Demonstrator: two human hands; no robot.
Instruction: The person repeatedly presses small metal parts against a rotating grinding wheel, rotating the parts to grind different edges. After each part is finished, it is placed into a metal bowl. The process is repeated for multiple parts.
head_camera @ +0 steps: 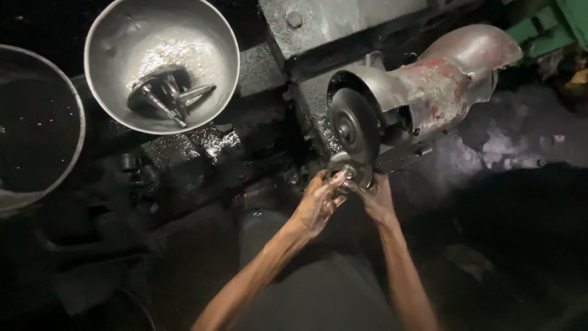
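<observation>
Both hands are up at the bench grinder, closed together around a small round metal part held just under the lower edge of the grinding wheel. The left hand grips it from the left, fingers curled over the top; the right hand pinches it from the right. It's dark there, so I can't say for sure whether the part is touching the wheel or sitting just shy of it.

To do this well, I'd say keep both grips firm and the fingertips back from the wheel's face, since they sit very close to it. Feed the part lightly and evenly, turning it rather than pressing hard in one spot. Forearms look unsupported; bracing them would steady the work.

Off to the far left, a metal bowl holds a few more oily steel parts, and a darker basin sits at the left edge.
</observation>
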